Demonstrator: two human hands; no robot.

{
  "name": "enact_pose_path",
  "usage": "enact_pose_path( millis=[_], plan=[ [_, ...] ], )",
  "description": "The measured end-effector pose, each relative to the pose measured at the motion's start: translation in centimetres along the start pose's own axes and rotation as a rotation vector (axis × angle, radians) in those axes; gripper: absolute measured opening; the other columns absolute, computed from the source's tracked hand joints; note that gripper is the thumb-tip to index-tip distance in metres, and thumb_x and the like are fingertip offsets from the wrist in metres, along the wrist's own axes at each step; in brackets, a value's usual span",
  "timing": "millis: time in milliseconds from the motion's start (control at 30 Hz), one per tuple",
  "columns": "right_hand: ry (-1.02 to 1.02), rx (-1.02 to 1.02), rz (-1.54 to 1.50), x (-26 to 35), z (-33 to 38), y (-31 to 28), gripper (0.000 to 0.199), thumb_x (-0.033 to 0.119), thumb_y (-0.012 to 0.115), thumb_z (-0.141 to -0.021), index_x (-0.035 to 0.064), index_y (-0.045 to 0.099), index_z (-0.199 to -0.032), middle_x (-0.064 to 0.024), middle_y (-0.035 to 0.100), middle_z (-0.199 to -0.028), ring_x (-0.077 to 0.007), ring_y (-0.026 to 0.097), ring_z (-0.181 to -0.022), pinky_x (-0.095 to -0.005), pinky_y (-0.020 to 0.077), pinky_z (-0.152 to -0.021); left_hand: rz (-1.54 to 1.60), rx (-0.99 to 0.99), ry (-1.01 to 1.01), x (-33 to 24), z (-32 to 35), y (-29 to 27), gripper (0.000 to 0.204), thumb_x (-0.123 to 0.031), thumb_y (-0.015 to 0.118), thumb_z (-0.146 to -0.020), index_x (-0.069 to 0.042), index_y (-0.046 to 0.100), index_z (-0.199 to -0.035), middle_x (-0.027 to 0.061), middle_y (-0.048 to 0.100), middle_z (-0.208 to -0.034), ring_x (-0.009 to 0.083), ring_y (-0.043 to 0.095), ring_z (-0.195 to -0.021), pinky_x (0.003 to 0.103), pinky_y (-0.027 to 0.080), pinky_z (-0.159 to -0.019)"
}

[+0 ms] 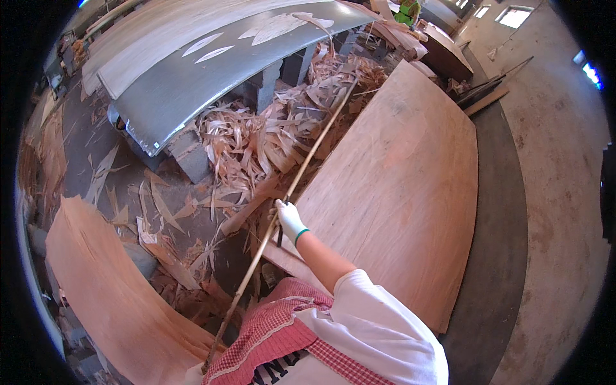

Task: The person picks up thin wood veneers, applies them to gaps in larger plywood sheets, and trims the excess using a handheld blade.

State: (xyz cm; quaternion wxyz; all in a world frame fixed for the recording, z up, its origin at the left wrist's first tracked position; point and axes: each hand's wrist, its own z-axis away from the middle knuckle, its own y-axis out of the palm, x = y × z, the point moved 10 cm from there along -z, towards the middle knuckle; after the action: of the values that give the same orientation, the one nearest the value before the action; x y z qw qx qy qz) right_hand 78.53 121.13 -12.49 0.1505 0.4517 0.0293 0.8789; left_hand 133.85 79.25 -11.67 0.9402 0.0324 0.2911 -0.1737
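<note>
At ctr., slanting from lower L to upper R: 1 long thin pole (pixel 313 151), pale wood-coloured, darker toward the lower end; runs over the scraps, along the near-L side of a big plywood sheet.

Item: your R hand (pixel 290 219), white glove w/ green cuff; fingers wrapped round the pole approx. mid-length. Slim dark piece (pixel 280 236) shows just below the same hand; can't tell if you grip it too.

Item: your L hand (pixel 194 375), whitish glove, mostly cut off at lower edge, next to the pole's low end; can't tell how its fingers stand.

On you: red checked apron (pixel 256 350); white short sleeve (pixel 391 321).

To R of the pole: the plywood sheet (pixel 398 186), lg., reddish-tan, flat. Beyond it, dark floor strip (pixel 494 256), then concrete floor (pixel 558 192).

To L & ahead: heap of veneer scraps (pixel 256 144), curled strips, tangled; lower L, curved veneer sheet (pixel 106 276), tan.

Upper L: grey panel (pixel 218 90) on grey blocks (pixel 260 86), w/ pale leaf-shaped offcuts (pixel 279 29) on top.

Upper R: wood lengths (pixel 487 99) on the floor; sm. bright green item (pixel 407 11), kind unclear.
</note>
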Motion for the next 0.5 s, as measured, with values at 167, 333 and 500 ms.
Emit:
enact_pose_path(
  millis=[167,333,500],
  plan=[
    [0.045,0.078,0.142,-3.2,2.0,-1.3,0.027,0.029,0.048,-0.097,0.0046,0.056,-0.086,-0.009,0.064,-0.071,-0.0214,0.063,-0.058,-0.0314,0.0441,-0.046,-0.148,-0.083,-0.071,-1.6,-0.9,0.1,0.028,-0.031,0.063,-0.088,-0.01,0.062,-0.106,0.0137,0.066,-0.09,0.0287,0.064,-0.081,0.038,0.051,-0.074],
    [0.246,0.072,0.076,-12.6,1.9,0.0,0.027,0.026,0.05,-0.096,0.001,0.056,-0.088,-0.0123,0.063,-0.073,-0.0237,0.061,-0.058,-0.0356,0.0469,-0.048,-0.253,-0.129,-0.113,-4.0,-0.8,-0.3,0.025,-0.031,0.063,-0.087,-0.009,0.062,-0.099,0.0162,0.065,-0.085,0.033,0.064,-0.078,0.041,0.05,-0.07],
    [0.078,-0.053,0.483,-7.3,-5.1,-5.8,0.039,0.033,0.047,-0.096,-0.0011,0.063,-0.086,-0.0157,0.063,-0.071,-0.025,0.062,-0.063,-0.0373,0.0484,-0.056,-0.409,-0.201,0.032,-12.0,-3.6,-0.7,0.024,-0.031,0.063,-0.085,-0.007,0.063,-0.091,0.0187,0.064,-0.079,0.0373,0.063,-0.076,0.044,0.049,-0.066]
  ],
)
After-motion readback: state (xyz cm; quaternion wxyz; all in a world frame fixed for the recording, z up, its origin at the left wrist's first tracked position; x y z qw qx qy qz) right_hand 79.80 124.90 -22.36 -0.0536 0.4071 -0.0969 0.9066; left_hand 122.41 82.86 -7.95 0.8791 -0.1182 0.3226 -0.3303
